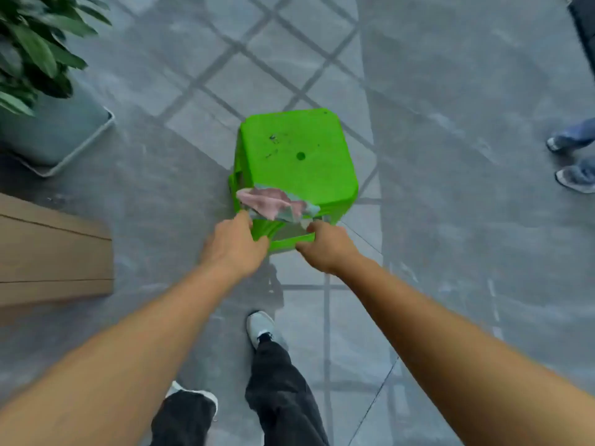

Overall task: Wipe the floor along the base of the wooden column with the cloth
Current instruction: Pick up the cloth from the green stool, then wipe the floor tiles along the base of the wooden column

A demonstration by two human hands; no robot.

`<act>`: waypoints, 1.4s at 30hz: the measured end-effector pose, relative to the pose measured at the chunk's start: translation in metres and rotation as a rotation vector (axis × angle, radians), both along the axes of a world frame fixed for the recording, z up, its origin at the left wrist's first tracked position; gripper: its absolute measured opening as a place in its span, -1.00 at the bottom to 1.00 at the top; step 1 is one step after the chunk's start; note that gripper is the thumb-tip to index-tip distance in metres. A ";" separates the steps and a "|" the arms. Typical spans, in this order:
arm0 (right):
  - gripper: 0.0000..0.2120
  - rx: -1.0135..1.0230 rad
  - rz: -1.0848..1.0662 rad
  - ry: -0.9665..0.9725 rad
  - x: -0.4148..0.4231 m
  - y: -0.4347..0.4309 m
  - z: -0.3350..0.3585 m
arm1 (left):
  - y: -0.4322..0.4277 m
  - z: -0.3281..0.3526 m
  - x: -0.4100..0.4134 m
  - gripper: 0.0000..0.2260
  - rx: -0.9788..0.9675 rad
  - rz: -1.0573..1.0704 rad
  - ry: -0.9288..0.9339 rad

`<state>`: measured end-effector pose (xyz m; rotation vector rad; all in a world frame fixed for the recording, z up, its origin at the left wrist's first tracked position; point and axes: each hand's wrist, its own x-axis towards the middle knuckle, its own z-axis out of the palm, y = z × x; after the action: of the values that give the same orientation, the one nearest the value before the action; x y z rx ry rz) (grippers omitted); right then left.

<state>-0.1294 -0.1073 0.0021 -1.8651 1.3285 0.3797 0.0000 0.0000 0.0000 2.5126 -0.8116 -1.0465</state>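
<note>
Cloth (276, 202) lies on stool (299, 156) edge, just above both hands' grip

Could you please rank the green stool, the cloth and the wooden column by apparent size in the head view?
1. Green stool, though the column is cut off, so this is unsure.
2. Column.
3. Cloth.

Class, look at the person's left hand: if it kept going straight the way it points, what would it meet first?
Probably the pink and pale blue cloth draped over the green plastic stool's near edge; the left hand looks almost touching it, though depth is unclear.
</note>
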 end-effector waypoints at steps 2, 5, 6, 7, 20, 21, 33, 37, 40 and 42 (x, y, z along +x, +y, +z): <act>-0.59 0.107 -0.224 -0.061 0.007 -0.018 -0.044 | -0.028 -0.041 0.001 -0.47 -0.082 0.086 -0.022; -0.47 0.327 -0.609 -0.248 0.015 -0.031 -0.098 | -0.062 -0.092 0.013 -0.23 -0.115 0.240 -0.005; -0.38 0.324 -0.642 -0.298 0.022 -0.033 -0.115 | -0.068 -0.112 0.020 -0.12 -0.098 0.254 0.011; -0.28 0.287 -0.648 -0.338 0.029 -0.033 -0.132 | -0.070 -0.132 0.027 -0.04 -0.097 0.256 0.043; -0.78 0.165 0.013 -0.306 0.121 0.062 -0.208 | 0.091 -0.235 0.083 -0.57 -0.401 0.935 0.792; -0.77 0.173 0.102 -0.271 0.135 0.076 -0.217 | 0.118 -0.244 0.088 -0.60 -0.365 0.979 0.820; -0.65 0.097 0.832 -0.113 0.327 0.240 -0.465 | 0.315 -0.463 0.171 -0.76 -0.451 1.535 0.734; -0.34 -0.087 0.854 -0.197 0.389 0.270 -0.550 | 0.333 -0.555 0.208 -0.53 -0.303 1.409 0.219; -0.10 -0.167 1.092 -0.297 0.400 0.297 -0.592 | 0.373 -0.602 0.199 0.01 0.190 1.125 -0.145; 0.07 -0.139 1.205 -0.280 0.402 0.315 -0.616 | 0.401 -0.625 0.187 0.18 0.312 1.085 -0.126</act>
<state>0.2726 0.2078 -0.6142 -2.5469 -0.0870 0.5854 0.1868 0.4012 -0.6246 2.6351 0.7291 -0.6247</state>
